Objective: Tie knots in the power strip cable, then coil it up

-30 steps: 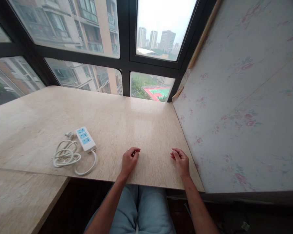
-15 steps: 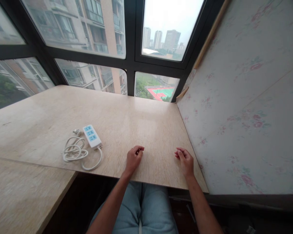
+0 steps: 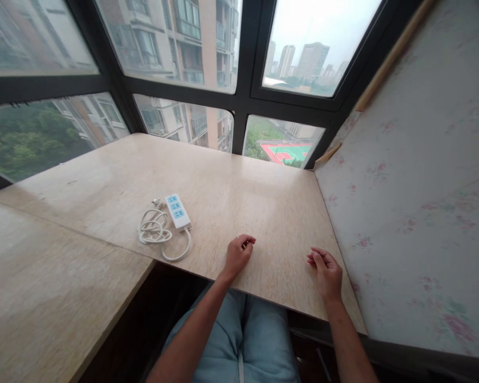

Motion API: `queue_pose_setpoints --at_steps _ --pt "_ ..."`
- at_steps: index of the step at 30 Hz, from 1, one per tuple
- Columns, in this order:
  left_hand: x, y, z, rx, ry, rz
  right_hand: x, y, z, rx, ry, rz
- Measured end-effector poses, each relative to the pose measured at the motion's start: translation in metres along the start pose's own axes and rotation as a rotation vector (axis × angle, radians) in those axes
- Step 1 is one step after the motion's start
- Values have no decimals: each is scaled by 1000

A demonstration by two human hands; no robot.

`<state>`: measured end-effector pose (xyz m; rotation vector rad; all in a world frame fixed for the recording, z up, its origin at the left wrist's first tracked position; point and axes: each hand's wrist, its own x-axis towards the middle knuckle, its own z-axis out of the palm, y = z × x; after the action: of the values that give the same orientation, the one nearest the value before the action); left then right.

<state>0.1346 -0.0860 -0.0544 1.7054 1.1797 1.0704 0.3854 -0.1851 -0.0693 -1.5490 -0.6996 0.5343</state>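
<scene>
Strip: power strip (image 3: 178,211) on worktop (image 3: 243,197), forward-left of left hand (image 3: 237,255), apart; long axis points away, slightly left.
Cord: cord (image 3: 155,232) coiled at its left side.
Hands: left nearer, right hand (image 3: 327,271) farther; both loosely curled, empty.

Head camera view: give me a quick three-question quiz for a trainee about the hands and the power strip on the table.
1. True or false: the left hand grips the power strip.
2. The white cord lies: A) coiled beside the strip, B) stretched across to the wall, C) hanging off the table edge.
3. Which hand is nearer the strip?
Key: 1 false, it rests empty on the tabletop, fingers curled; 2 A; 3 the left, the right hand lies farther off.
</scene>
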Motion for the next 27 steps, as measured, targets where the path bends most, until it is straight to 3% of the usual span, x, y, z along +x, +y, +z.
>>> queue_pose_setpoints --at_steps 11,15,17,19,23,25,27 --pt "-3 -2 1 -32 -8 -9 -2 -4 0 -33 11 19" --pt "-1 -6 -10 -178 -84 -37 -3 -6 0 -60 11 18" --pt "0 -7 -27 -259 -121 -63 -3 -8 1 -73 16 27" --pt "0 -4 -53 -264 -73 -66 -4 -10 1 -82 20 37" --pt "4 8 -124 -44 243 36 -5 -12 2 -99 24 38" --pt "10 10 -158 133 436 31 -6 -13 3 -118 22 39" --pt "18 8 -183 321 547 -19 -6 -14 3 -143 16 40"
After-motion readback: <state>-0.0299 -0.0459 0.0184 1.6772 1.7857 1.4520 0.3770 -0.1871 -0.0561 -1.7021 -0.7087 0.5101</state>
